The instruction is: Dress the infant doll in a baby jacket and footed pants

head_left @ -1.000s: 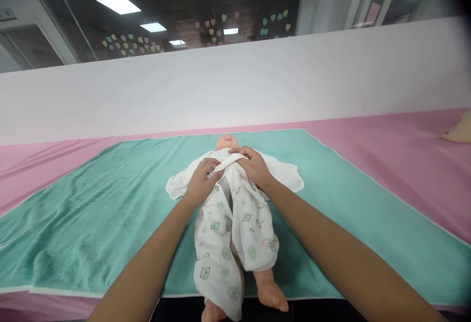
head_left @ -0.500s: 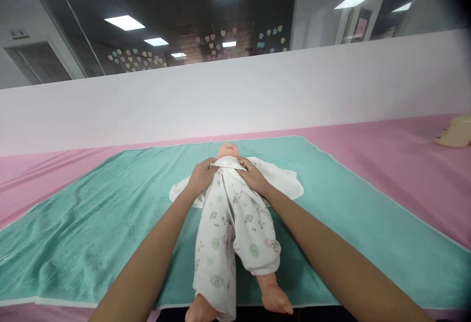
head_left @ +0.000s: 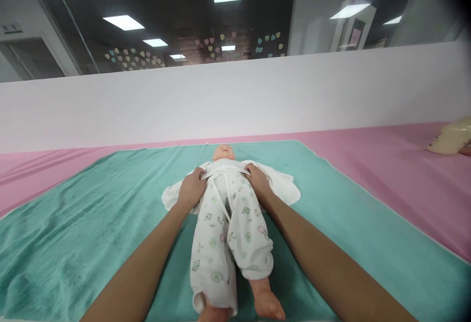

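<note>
2 bare feet of 1 baby doll are seen nearest, the left-hand one partly covered by a cuff and cut by the frame. 1 pair of printed trousers is worn, 2 legs slightly splayed. 2 forearms are extended forward, converging on the waistband. Its left end is gripped by the left hand, fingers curled closed; its right end by the right hand, likewise curled. Band is held spread crosswise at the belly. 1 white top is fanned out both sides. Doll is laid face up, mid-towel; long axis runs straight away from wearer, feet near, head toward the wall. 1 teal towel is spread under it, over 1 pink sheet. 1 beige object is cut off at right, identity unclear. Behind: 1 white wall, dark glass above.
</note>
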Demonstrator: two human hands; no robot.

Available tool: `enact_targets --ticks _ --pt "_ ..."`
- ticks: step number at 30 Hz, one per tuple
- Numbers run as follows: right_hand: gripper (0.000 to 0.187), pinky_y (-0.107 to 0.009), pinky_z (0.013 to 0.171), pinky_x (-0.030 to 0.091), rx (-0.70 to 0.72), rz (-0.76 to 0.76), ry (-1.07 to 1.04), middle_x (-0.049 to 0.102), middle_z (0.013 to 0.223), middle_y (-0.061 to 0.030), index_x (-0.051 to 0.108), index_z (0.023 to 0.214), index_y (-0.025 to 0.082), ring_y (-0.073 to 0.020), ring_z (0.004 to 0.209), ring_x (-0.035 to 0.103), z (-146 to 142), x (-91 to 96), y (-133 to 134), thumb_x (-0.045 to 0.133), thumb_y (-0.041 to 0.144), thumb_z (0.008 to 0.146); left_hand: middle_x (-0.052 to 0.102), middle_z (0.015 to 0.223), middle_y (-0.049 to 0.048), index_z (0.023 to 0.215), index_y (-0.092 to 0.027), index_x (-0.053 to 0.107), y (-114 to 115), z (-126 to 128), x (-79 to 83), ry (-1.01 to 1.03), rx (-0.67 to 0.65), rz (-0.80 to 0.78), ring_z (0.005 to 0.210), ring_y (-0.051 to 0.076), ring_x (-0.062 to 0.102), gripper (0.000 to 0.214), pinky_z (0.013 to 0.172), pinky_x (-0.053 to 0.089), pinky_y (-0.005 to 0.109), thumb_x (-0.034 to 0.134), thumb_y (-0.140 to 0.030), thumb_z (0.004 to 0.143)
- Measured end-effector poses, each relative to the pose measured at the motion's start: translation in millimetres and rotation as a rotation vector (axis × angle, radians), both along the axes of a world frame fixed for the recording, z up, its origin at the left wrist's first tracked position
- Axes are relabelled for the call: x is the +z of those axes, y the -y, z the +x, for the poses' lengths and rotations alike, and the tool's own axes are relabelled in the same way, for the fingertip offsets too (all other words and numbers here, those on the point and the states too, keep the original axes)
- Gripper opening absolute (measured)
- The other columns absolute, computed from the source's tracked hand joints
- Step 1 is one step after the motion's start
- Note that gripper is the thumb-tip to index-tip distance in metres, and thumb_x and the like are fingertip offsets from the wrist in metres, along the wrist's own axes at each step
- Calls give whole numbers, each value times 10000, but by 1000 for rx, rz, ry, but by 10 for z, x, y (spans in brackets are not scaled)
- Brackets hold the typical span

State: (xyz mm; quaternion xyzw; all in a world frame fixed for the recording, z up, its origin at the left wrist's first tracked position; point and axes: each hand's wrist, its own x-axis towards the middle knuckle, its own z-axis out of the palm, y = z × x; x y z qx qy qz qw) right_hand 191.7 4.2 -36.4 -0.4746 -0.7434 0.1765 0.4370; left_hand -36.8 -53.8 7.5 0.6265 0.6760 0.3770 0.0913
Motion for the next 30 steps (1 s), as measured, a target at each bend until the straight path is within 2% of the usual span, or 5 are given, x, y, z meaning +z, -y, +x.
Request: enact_targets --ticks 5,12,16,21,30 --pt "296 -324 662 416 -29 -335 -133 623 791 -49 566 742 190 -204 741 535 27 3 90 499 478 767 606 642 -5 904 -202 587 161 -75 -103 539 -125 -262 607 176 562 318 560 385 257 641 -408 669" --pt "253 -329 684 504 552 -714 -624 693 834 -69 651 887 183 -205 764 630 49 49 250 622 361 710 659 664 65 791 -153 633 297 180 -78 1058 -273 -480 662 223 613 273 580 476 322 674 -395 669" --pt "335 -338 730 522 648 -664 -682 690 915 -54 633 984 207 -200 834 635 51 57 284 673 265 657 673 698 43 822 -164 640 307 178 -105 1095 -284 -382 706 215 624 193 615 493 314 664 -286 675" --pt "448 -343 728 530 557 -581 -696 683 967 -31 610 1059 244 -209 886 630 56 48 269 682 245 617 680 799 34 929 -190 609 220 61 -185 1101 -531 -364 775 219 637 368 632 498 306 666 -117 572" --pt "339 -350 682 490 481 -528 -593 692 874 -19 655 991 229 -232 808 623 20 101 357 637 303 660 661 849 22 873 -191 553 254 64 -174 1045 -491 -214 792 187 624 333 641 480 284 639 -110 561"
